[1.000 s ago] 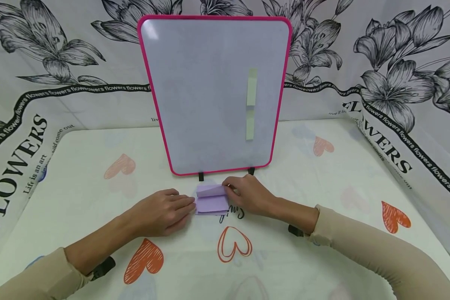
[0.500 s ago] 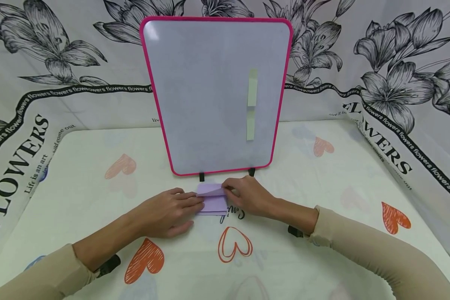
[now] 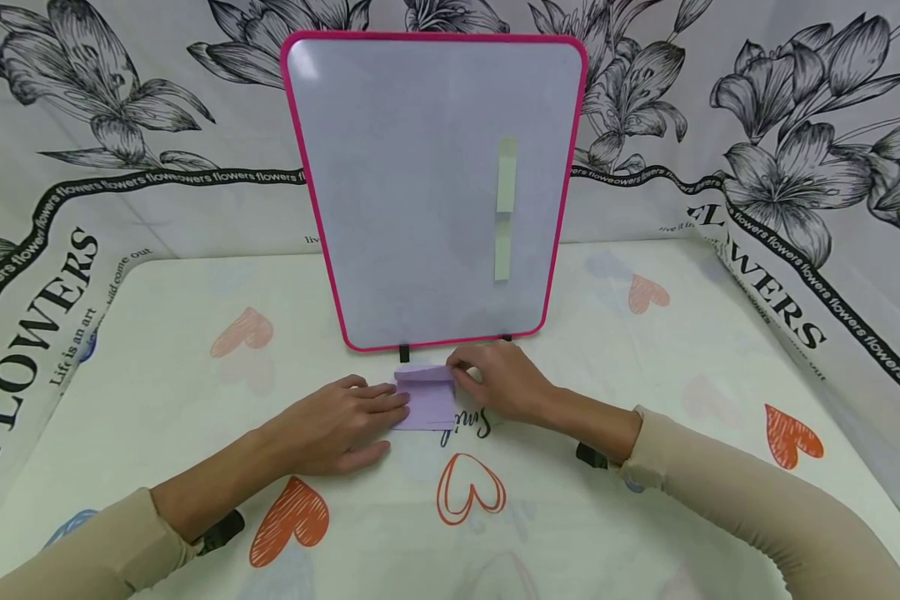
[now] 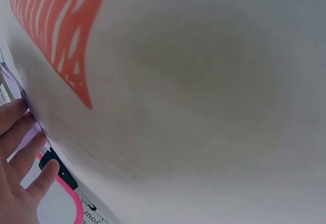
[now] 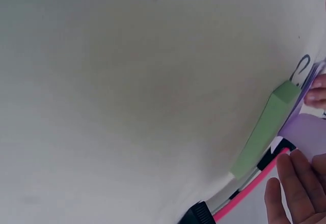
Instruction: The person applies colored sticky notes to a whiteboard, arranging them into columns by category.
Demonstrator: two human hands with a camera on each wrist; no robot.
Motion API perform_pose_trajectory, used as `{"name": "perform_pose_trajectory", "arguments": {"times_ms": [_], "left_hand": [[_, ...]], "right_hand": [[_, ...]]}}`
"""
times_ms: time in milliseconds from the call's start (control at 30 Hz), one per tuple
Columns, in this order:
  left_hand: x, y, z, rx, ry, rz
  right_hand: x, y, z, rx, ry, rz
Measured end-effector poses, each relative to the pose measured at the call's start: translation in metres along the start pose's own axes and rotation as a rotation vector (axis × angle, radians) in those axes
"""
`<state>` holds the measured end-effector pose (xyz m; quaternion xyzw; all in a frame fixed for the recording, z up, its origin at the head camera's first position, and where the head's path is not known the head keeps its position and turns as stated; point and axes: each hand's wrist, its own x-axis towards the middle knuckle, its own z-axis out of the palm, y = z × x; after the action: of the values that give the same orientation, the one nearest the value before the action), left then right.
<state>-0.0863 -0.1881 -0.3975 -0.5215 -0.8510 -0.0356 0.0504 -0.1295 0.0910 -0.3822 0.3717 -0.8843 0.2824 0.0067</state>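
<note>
A purple sticky note pad [image 3: 429, 408] lies on the tablecloth in front of the whiteboard, its top sheet lifted at the far end. My right hand [image 3: 501, 379] pinches that lifted sheet by its far right corner. From the left, my left hand [image 3: 348, 425] rests its extended fingertips on the pad's left side. In the left wrist view the fingers of the left hand [image 4: 23, 152] lie along the pad's edge. A green sticky note pad [image 5: 267, 127] shows beside the purple one in the right wrist view; in the head view my right hand hides it.
A pink-framed whiteboard [image 3: 412, 192] stands upright on black feet [image 3: 404, 353] just behind the pad. Two pale green paper strips [image 3: 506, 175] stick to its right side, one above the other. A heart-patterned tablecloth [image 3: 585, 533] covers the table.
My left hand has moved right, with its fingertips now over the pad's left side. My right hand has shifted slightly away from me, and the lifted purple flap now sits nearer the pad's far edge.
</note>
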Motion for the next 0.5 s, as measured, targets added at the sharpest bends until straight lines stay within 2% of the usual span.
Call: {"name": "perform_pose_trajectory", "arguments": {"times_ms": [500], "left_hand": [[-0.0007, 0.0012, -0.0011, 0.026, 0.0, 0.005]], "right_hand": [[0.0077, 0.0064, -0.0091, 0.015, 0.06, 0.052]]}}
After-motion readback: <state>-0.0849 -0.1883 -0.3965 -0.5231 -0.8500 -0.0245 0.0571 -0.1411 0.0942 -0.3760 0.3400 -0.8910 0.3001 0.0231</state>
